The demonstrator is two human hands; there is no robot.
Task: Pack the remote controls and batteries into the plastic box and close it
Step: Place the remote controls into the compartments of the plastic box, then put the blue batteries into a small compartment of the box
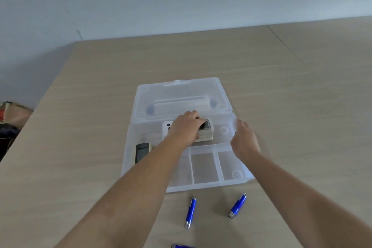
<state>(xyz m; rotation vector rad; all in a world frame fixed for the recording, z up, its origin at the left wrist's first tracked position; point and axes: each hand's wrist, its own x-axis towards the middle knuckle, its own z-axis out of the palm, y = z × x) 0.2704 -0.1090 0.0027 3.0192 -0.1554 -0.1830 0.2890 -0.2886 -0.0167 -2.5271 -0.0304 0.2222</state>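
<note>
On the wooden tabletop (281, 86) a clear plastic box (227, 182) lies open, its lid (181, 96) folded back flat. Inside, the left hand (186, 127) has its fingers (196, 116) curled around a stack of pale remote controls (207, 129), another remote control (142, 152) lying at the box's left end; the right hand (244, 140) rests loosely open at the right wall, holding nothing. Two blue cylindrical items (190, 212) lie just in front of the box, a third at the picture's bottom edge.
</note>
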